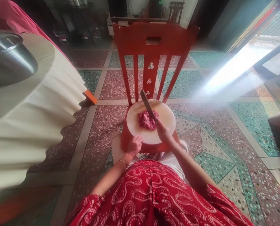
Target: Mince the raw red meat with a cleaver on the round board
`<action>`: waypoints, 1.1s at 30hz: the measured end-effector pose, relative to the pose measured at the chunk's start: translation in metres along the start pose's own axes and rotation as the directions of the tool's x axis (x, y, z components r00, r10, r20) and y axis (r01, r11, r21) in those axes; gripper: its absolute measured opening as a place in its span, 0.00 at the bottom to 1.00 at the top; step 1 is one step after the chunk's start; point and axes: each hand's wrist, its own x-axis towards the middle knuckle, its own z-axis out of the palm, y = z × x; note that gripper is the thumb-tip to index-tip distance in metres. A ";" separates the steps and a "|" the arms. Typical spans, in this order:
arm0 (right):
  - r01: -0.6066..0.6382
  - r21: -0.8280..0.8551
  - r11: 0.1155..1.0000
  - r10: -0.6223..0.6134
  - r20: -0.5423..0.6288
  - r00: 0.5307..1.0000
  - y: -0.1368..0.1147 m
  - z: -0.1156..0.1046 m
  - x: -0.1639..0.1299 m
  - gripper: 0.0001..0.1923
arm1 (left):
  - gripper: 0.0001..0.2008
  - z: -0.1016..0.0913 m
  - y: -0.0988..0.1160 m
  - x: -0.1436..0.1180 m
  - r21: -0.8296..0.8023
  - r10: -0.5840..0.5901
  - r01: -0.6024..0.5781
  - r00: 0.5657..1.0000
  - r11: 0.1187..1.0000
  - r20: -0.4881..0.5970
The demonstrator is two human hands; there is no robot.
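Note:
A round pale chopping board (165, 117) lies on the seat of a red wooden chair (154, 40). A heap of pink minced meat (146, 120) sits at the board's middle. My right hand (163, 131) grips the handle of a cleaver (147, 104), whose blade slants up and to the left over the meat. My left hand (134, 145) rests on the board's near left edge with its fingers curled, holding nothing loose.
A table under a cream cloth (36, 106) fills the left side, with a steel pot (8, 59) on it. Patterned terrazzo floor (224, 150) spreads to the right, with bright light from a doorway. My red patterned clothing (154, 194) covers the bottom.

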 end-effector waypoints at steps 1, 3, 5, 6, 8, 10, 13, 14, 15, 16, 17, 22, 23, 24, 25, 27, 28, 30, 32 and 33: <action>-0.023 -0.023 0.999 0.023 0.028 0.999 0.001 0.002 0.000 0.25 | 0.20 -0.001 0.000 0.000 0.002 -0.002 0.002 1.000 1.000 0.004; -0.080 -0.073 0.994 0.087 0.097 0.992 0.002 0.005 0.000 0.24 | 0.20 -0.004 0.002 0.001 0.006 0.002 -0.002 1.000 1.000 0.018; -0.090 -0.080 0.993 0.100 0.126 0.987 0.002 0.004 -0.001 0.24 | 0.19 -0.007 0.003 0.001 0.011 0.015 -0.015 0.999 1.000 0.028; -0.073 -0.067 0.995 0.081 0.117 0.990 0.000 0.003 -0.001 0.24 | 0.19 -0.008 0.004 0.001 0.015 0.023 -0.024 0.999 1.000 0.033; -0.026 -0.047 0.999 0.030 0.070 0.997 -0.002 0.003 -0.003 0.25 | 0.18 -0.008 0.004 0.001 0.023 0.034 -0.035 0.999 0.999 0.037; -0.016 -0.079 0.997 0.021 0.059 0.998 -0.001 0.007 -0.005 0.24 | 0.18 -0.008 0.003 0.000 0.026 0.033 -0.034 0.999 0.999 0.034; -0.065 -0.164 0.984 0.090 0.146 0.985 0.005 0.012 -0.004 0.23 | 0.18 -0.006 0.001 -0.001 0.017 0.028 -0.028 0.999 0.999 0.023; -0.067 -0.167 0.984 0.095 0.169 0.981 0.006 0.012 -0.002 0.23 | 0.18 -0.005 0.001 -0.001 0.016 0.030 -0.030 0.999 0.999 0.024; -0.055 -0.152 0.987 0.081 0.170 0.982 0.006 0.011 0.000 0.23 | 0.18 -0.005 0.000 0.000 0.017 0.033 -0.034 0.999 0.999 0.025; -0.032 -0.126 0.992 0.051 0.150 0.987 0.006 0.011 0.003 0.23 | 0.18 -0.004 0.000 0.000 0.020 0.038 -0.039 0.999 0.999 0.026; -0.008 -0.099 0.995 0.020 0.113 0.993 0.005 0.010 0.005 0.24 | 0.18 -0.004 0.000 0.000 0.024 0.039 -0.040 0.999 0.999 0.023; -0.074 -0.106 0.992 0.087 0.122 0.989 0.006 0.013 0.013 0.25 | 0.17 -0.004 -0.001 0.001 0.021 0.018 -0.018 1.000 1.000 0.005; -0.102 -0.120 0.988 0.120 0.161 0.980 0.005 0.013 0.014 0.25 | 0.18 -0.004 -0.001 0.001 0.016 0.021 -0.021 1.000 1.000 0.007; -0.114 -0.121 0.986 0.135 0.182 0.974 0.005 0.011 0.014 0.25 | 0.18 -0.004 -0.001 0.001 0.011 0.025 -0.025 1.000 1.000 0.010; -0.108 -0.107 0.988 0.125 0.176 0.976 0.004 0.009 0.014 0.25 | 0.19 -0.004 -0.001 0.001 0.009 0.030 -0.030 0.999 1.000 0.014; -0.054 -0.048 0.997 0.058 0.108 0.992 0.002 0.006 0.014 0.26 | 0.19 -0.003 -0.001 0.001 0.008 0.038 -0.038 0.999 0.999 0.015; -0.026 -0.022 0.999 0.027 0.063 0.998 0.002 0.006 0.014 0.26 | 0.19 -0.002 -0.001 0.000 0.008 0.034 -0.034 0.999 0.999 0.007; -0.027 -0.028 0.999 0.028 0.016 0.999 0.003 0.007 0.014 0.26 | 0.18 -0.001 -0.001 0.000 0.000 0.020 -0.020 1.000 1.000 -0.011; -0.084 -0.096 0.992 0.091 0.064 0.994 0.005 0.009 0.013 0.24 | 0.17 0.000 -0.002 0.000 -0.014 0.008 -0.008 1.000 1.000 -0.015; -0.109 -0.123 0.986 0.122 0.103 0.987 0.005 0.008 0.012 0.24 | 0.17 0.000 -0.002 0.000 -0.020 0.008 -0.008 1.000 1.000 -0.011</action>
